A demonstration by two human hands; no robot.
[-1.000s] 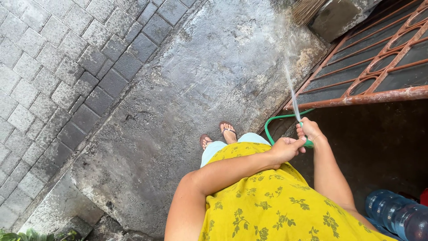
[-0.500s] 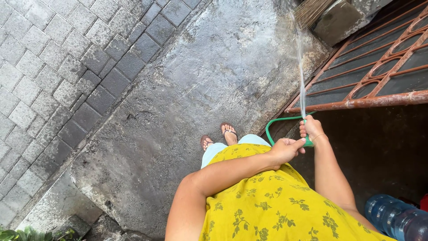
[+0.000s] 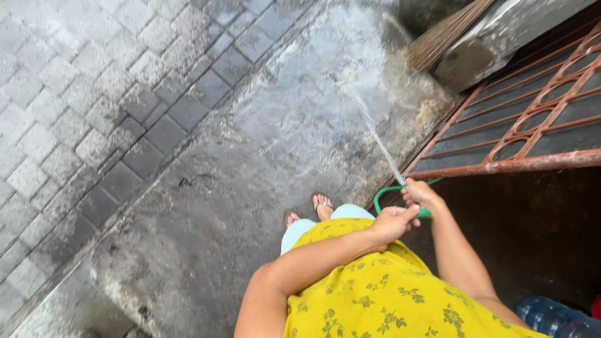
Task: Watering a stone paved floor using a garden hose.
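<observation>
Gripping a green hose with both hands in front of the body. Right hand closed round the hose at its very end, thumb apparently pressed over the mouth, though the opening itself hidden under the fingers. Left hand closed too, just behind the right and touching it, seemingly round the same stretch of hose; hose under that palm not visible, so hard to be sure. Thin jet of water leaving the front of the right fist, landing on the wet concrete well ahead of the grip. Beyond the hands, hose curving in a loop to the left, then dropping out of sight beside the rusty red gate.

Probably light, soft and bendy, easy to kink if bent sharply close to the fist. Likely wet and slippery near the mouth, and pushing back a little under water pressure. Best held right at the tip for aim, with a second hold just behind for steadiness. Broom far ahead of the grip; blue water bottles behind the right elbow.
</observation>
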